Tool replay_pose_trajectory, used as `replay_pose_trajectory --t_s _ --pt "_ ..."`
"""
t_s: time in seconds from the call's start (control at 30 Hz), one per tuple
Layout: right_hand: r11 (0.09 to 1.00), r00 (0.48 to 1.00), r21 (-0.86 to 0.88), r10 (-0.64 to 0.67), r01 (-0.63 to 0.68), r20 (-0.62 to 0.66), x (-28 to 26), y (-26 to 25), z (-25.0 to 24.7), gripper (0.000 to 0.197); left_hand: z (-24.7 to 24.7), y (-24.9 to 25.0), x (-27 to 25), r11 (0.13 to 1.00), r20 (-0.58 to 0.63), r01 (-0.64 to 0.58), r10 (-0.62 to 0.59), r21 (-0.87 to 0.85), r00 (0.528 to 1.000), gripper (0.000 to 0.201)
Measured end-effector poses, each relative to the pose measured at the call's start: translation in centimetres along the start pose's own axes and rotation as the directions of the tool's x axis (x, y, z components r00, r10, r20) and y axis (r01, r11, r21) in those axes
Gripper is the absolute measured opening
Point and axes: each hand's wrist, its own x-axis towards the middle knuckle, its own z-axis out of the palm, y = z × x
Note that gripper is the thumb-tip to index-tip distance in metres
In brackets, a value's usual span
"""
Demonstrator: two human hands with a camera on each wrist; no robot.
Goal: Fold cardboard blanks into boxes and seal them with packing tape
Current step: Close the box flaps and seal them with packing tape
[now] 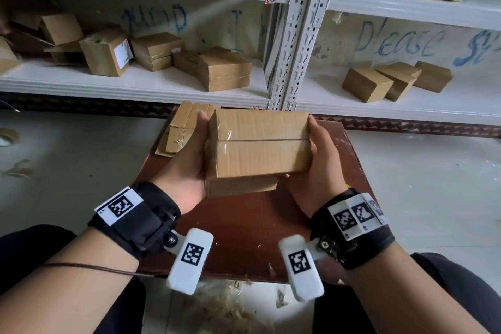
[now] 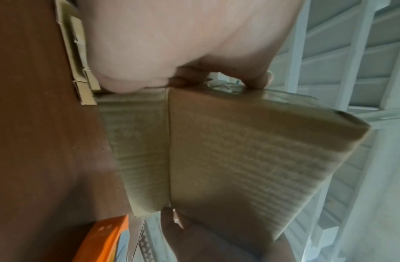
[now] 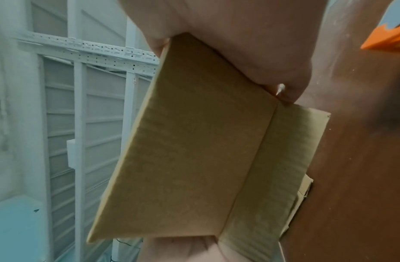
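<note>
I hold a brown cardboard box [image 1: 257, 144] above the dark brown table [image 1: 244, 225], one hand at each end. Clear tape runs along its top seam. A loose flap [image 1: 241, 187] hangs open under the near side. My left hand [image 1: 187, 160] grips the left end, thumb over the far corner. My right hand [image 1: 317, 168] grips the right end. The left wrist view shows the box [image 2: 239, 150], its flap [image 2: 140, 150] and my left hand [image 2: 172, 44]. In the right wrist view my right hand [image 3: 239, 35] clasps the box [image 3: 183, 150].
A stack of flat cardboard blanks [image 1: 184, 125] lies at the table's far left corner. White metal shelves [image 1: 298, 35] behind hold several finished boxes [image 1: 225, 70]. An orange object [image 2: 104, 239] sits near the table's edge. Tape scraps litter the floor [image 1: 230, 304].
</note>
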Motion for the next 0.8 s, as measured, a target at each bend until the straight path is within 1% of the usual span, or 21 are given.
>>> replay_pose_trajectory --t_s 0.03,0.07,0.13,0.17,0.2,0.23,0.27,0.33,0.37,0.4,0.43,0.47,0.5,0.53,0.57,0.63,0.67,0.73,0.77,0.8 --pt "1.000 1.000 -0.004 -0.007 0.007 0.003 -0.1 -0.2 -0.1 0.044 0.3 0.1 -0.2 0.999 0.013 -0.020 0.020 0.029 1.000 0.062" --pt "1.000 1.000 -0.021 -0.016 0.016 0.013 -0.1 -0.2 -0.2 0.044 0.2 -0.1 -0.2 0.996 -0.013 -0.047 0.048 0.074 0.999 0.066" --pt "0.997 0.999 -0.069 -0.041 0.042 0.014 -0.5 0.0 -0.2 0.041 0.1 -0.5 -0.2 0.975 -0.117 -0.072 0.098 0.209 0.988 0.066" --pt "0.995 0.998 -0.083 -0.058 0.058 0.003 -0.7 0.1 0.0 0.041 -0.6 -0.8 0.4 0.950 -0.206 -0.076 0.143 0.304 0.968 0.064" --pt "0.992 0.997 -0.096 -0.080 0.079 -0.012 -0.7 0.4 0.0 0.042 -1.3 -1.1 0.9 0.909 -0.284 -0.094 0.223 0.407 0.932 0.061" --pt "0.989 0.993 -0.112 -0.106 0.101 -0.042 -0.7 0.7 0.2 0.046 -2.2 -1.5 1.3 0.872 -0.331 -0.121 0.304 0.474 0.893 0.053" --pt "0.985 0.990 -0.129 -0.124 0.114 -0.074 -0.5 0.9 0.4 0.053 -2.8 -1.8 1.7 0.839 -0.336 -0.152 0.366 0.522 0.868 0.045" --pt "0.976 0.976 -0.174 -0.160 0.134 -0.146 -0.3 1.0 0.6 0.072 -2.8 -2.0 1.8 0.825 -0.313 -0.195 0.404 0.531 0.860 0.031" --pt "0.967 0.967 -0.203 -0.189 0.153 -0.173 -0.2 1.0 0.6 0.075 -2.3 -1.9 1.5 0.833 -0.289 -0.220 0.405 0.508 0.867 0.021" --pt "0.957 0.959 -0.239 -0.213 0.166 -0.187 -0.1 1.1 0.5 0.074 -2.1 -2.0 1.4 0.854 -0.291 -0.208 0.376 0.476 0.880 0.013" --pt "0.944 0.952 -0.283 -0.232 0.171 -0.198 -0.1 1.1 0.5 0.072 -2.0 -2.2 1.3 0.880 -0.307 -0.162 0.321 0.446 0.896 0.020" --pt "0.933 0.949 -0.319 -0.239 0.166 -0.206 -0.3 1.1 0.5 0.073 -1.9 -2.3 1.1 0.913 -0.319 -0.093 0.233 0.398 0.919 0.033" --pt "0.922 0.945 -0.347 -0.251 0.169 -0.208 -0.4 1.3 0.4 0.075 -1.9 -2.5 1.1 0.932 -0.316 -0.038 0.160 0.359 0.935 0.053" --pt "0.919 0.947 -0.360 -0.248 0.163 -0.204 -0.5 1.6 0.4 0.076 -1.9 -2.6 1.2 0.933 -0.298 -0.008 0.122 0.359 0.947 0.072" --pt "0.920 0.951 -0.360 -0.237 0.153 -0.200 -0.6 2.0 0.3 0.074 -2.0 -2.7 1.2 0.921 -0.277 -0.005 0.122 0.389 0.953 0.081" --pt "0.935 0.963 -0.337 -0.188 0.115 -0.193 -0.3 2.9 0.1 0.069 -2.0 -2.5 1.1 0.908 -0.245 -0.019 0.133 0.419 0.960 0.085" --pt "0.947 0.974 -0.313 -0.140 0.079 -0.179 -0.2 3.2 0.0 0.072 -2.1 -2.1 1.2 0.927 -0.238 -0.013 0.109 0.374 0.965 0.084" --pt "0.968 0.992 -0.249 -0.043 0.013 -0.115 0.2 3.5 -0.3 0.090 -2.0 -1.3 1.3 0.960 -0.220 -0.024 0.089 0.280 0.971 0.080" --pt "0.970 0.996 -0.244 -0.011 -0.012 -0.091 0.6 3.6 -0.5 0.098 -1.8 -0.7 1.1 0.967 -0.204 -0.045 0.098 0.249 0.974 0.072" --pt "0.965 0.996 -0.261 -0.002 -0.020 -0.086 0.6 3.3 -0.5 0.103 -1.5 -0.2 0.9 0.968 -0.189 -0.059 0.107 0.245 0.976 0.064"
